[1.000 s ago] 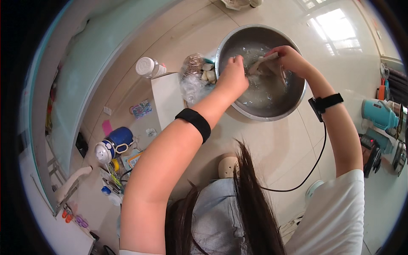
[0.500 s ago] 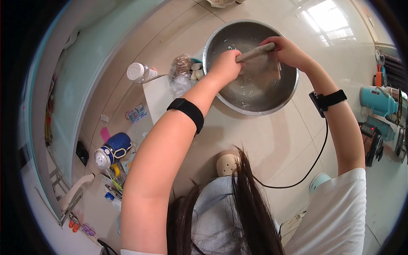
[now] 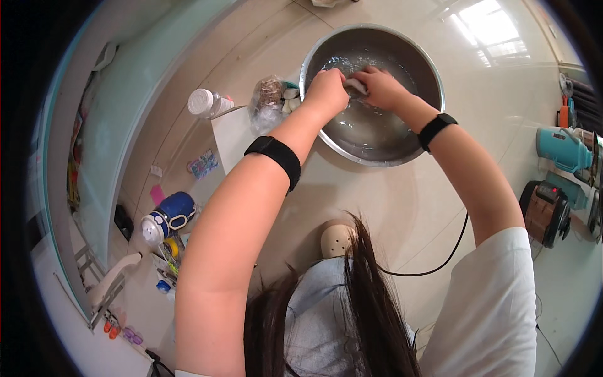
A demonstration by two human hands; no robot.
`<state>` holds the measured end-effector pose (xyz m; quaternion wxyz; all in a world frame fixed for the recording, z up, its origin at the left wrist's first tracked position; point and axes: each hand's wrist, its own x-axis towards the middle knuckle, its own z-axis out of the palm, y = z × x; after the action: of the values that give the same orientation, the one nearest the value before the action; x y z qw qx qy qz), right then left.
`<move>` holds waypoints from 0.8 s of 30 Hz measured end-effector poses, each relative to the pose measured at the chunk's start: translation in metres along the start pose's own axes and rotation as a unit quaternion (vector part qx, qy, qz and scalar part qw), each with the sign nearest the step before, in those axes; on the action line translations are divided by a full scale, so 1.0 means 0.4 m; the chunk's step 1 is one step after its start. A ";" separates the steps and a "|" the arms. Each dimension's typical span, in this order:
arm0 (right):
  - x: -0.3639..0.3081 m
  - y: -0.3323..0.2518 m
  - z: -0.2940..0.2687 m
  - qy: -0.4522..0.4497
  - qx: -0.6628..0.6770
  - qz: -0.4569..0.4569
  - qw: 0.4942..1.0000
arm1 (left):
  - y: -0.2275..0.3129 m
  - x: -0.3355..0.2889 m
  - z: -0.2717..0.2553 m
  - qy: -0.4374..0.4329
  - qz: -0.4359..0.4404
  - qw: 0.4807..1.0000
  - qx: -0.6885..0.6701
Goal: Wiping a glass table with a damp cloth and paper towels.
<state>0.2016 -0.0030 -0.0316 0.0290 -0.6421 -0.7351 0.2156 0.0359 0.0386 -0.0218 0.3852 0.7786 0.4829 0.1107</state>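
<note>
In the head view, there are two bare hands of one person, working above one metal basin (image 3: 418,69). The left hand (image 3: 330,91) is closed like a fist, and its fingers have hold of one cloth (image 3: 357,86). The right hand (image 3: 380,88) is bent over the same cloth from the other side, with fingers curled and a little blurred, so the full closing of each finger I cannot tell. The cloth, greyish and bunched small, is between the two hands, inside the round of the rim. Below the grip there is cloudy water (image 3: 370,129) in the basin.

Two black straps are worn, one on each forearm: one strap (image 3: 276,157) on the left, one strap (image 3: 436,131) on the right. To the left of the grip, just outside the basin, lies one clear plastic bag (image 3: 267,103), and farther left is one jar (image 3: 201,102) with a white lid. Well apart, lower left from the grip, is one blue flask (image 3: 174,209). Far to the right of it is one turquoise jug (image 3: 558,149). Nearer to the body, below the grip, one beige shoe (image 3: 336,242) is seen
</note>
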 end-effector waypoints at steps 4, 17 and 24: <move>0.028 0.006 0.012 -0.111 -0.072 0.010 0.991 | 0.004 -0.013 -0.012 -0.055 -0.020 0.998 0.008; 0.036 0.084 -0.152 -0.132 -0.010 0.094 0.987 | 0.000 -0.015 -0.005 -0.056 -0.009 0.998 -0.012; -0.025 -0.002 -0.246 0.018 0.028 0.180 0.983 | -0.002 -0.016 -0.008 -0.017 -0.046 0.997 -0.066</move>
<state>0.2341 0.0151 0.0602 0.0214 -0.7667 -0.6004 0.2262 0.0303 0.0349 -0.0188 0.4484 0.7306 0.5029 0.1110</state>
